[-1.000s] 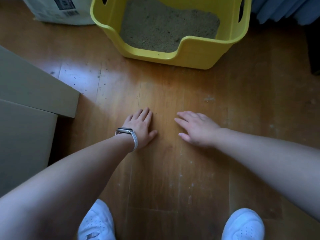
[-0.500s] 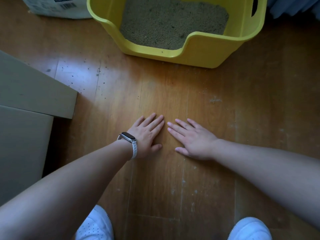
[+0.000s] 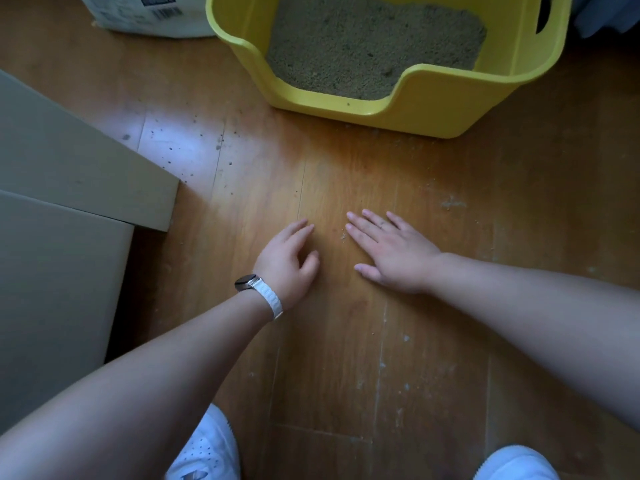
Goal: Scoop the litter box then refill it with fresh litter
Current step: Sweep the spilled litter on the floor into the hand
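Two bare hands rest on the wooden floor (image 3: 346, 341) below the yellow litter box (image 3: 433, 102), which sits at the top of the view holding a fairly level bed of grey-tan litter (image 3: 374, 46). The right hand (image 3: 391, 251) lies flat, empty; the left hand (image 3: 287, 261) is loosely cupped, grasping nothing. Likely they are herding the spilled grains (image 3: 343, 236) between them.

Single head-mounted wide-angle view, looking steeply down and forward from above a wooden floor (image 3: 346, 358). Both forearms enter from the bottom edge, near the lens. A yellow litter box (image 3: 433, 102) is cropped by the top edge, farther off.
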`<state>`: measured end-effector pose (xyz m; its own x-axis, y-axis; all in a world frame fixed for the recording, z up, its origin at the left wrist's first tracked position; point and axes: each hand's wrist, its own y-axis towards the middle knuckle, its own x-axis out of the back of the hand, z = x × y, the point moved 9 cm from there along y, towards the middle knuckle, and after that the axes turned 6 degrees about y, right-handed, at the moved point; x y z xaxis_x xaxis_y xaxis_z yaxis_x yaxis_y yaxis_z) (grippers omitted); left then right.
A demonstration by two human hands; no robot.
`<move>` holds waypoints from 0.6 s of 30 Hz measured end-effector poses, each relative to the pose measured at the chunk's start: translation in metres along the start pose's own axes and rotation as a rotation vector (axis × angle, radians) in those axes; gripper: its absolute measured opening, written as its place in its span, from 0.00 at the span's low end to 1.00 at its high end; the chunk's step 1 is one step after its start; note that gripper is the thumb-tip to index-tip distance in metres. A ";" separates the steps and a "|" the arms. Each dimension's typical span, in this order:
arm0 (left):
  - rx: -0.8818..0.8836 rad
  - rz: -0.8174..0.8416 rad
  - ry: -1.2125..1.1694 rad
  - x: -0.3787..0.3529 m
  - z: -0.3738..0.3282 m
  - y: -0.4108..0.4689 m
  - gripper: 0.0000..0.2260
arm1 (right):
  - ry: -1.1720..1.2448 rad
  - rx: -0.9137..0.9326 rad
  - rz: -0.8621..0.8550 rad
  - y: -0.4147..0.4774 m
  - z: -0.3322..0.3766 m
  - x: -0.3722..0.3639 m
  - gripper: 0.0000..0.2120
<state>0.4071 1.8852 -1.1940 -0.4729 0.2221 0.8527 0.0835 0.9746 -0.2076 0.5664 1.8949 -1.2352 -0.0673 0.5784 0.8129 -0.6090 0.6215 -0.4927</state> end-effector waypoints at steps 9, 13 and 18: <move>0.772 -0.034 -1.190 -0.023 0.013 0.005 0.08 | 0.013 -0.006 0.047 0.013 0.003 0.000 0.37; 0.855 -0.017 -1.440 -0.039 0.018 0.001 0.14 | 0.044 0.018 -0.007 0.008 0.006 0.000 0.32; 0.886 -0.036 -1.531 -0.038 0.024 -0.002 0.16 | 0.219 -0.077 -0.244 0.005 -0.003 0.025 0.21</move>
<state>0.4040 1.8743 -1.2372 -0.8273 -0.5246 -0.2010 -0.1548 0.5568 -0.8161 0.5642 1.9139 -1.2182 0.2496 0.5021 0.8280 -0.5246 0.7888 -0.3202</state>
